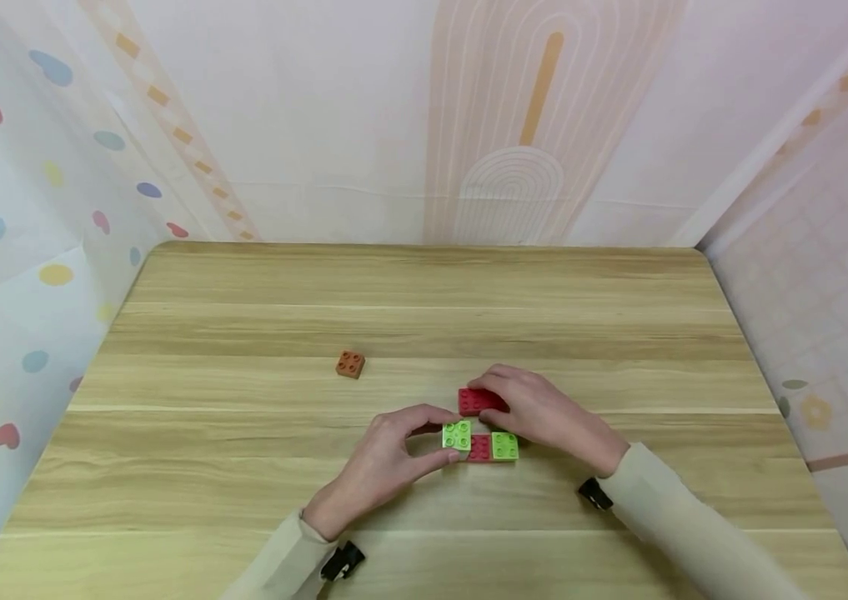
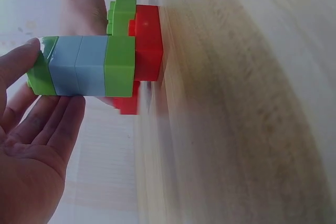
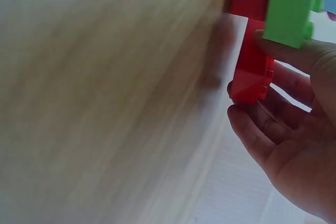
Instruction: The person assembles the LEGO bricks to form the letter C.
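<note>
A long red building brick (image 1: 479, 449) lies on the table, with a light green brick (image 1: 504, 446) on its right end. On its left end rises a stack, topped by a light green brick (image 1: 457, 435); below that, the left wrist view shows two grey-blue bricks (image 2: 79, 65) and another green brick (image 2: 119, 66). My left hand (image 1: 378, 458) pinches the stack at its top between thumb and fingers. Just behind the build, my right hand (image 1: 539, 408) grips a second red brick (image 1: 470, 402) by its right part, which the fingers partly hide.
A small orange-brown brick (image 1: 350, 364) sits alone on the wooden table (image 1: 228, 333), left of the build and farther back. Patterned cloth walls (image 1: 318, 125) border the table's back and sides. A black strap piece (image 1: 343, 561) hangs at the left wrist.
</note>
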Action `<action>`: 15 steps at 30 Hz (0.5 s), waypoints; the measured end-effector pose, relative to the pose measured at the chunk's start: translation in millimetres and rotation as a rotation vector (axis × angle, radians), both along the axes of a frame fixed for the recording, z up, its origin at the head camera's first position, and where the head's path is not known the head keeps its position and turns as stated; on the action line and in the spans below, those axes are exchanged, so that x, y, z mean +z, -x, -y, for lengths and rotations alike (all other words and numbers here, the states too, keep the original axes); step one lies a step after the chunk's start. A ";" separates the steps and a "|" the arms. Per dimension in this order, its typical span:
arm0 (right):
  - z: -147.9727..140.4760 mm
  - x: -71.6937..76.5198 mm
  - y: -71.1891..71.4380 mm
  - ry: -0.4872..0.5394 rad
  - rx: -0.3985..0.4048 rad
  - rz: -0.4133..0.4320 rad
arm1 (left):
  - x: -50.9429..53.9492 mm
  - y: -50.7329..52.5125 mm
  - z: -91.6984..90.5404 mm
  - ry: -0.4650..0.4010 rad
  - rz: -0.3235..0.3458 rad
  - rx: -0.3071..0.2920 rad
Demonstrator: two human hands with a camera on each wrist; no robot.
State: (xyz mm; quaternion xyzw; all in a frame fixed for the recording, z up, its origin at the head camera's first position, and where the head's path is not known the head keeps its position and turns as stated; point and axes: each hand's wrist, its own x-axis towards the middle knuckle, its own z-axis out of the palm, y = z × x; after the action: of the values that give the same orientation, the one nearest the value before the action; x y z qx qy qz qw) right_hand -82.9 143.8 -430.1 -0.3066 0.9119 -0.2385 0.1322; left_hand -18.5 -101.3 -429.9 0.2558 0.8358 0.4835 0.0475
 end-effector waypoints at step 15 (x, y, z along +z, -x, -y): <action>-10.2 17.4 -29.3 0.177 -0.028 -0.185 | 0.8 0.5 -0.4 -0.029 0.038 -0.012</action>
State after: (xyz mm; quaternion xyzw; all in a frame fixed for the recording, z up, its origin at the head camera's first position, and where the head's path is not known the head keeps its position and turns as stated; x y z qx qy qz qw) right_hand -53.6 154.0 -412.7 -0.3251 0.8998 -0.2904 0.0168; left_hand -19.0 -101.0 -429.1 0.2522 0.8261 0.5001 0.0625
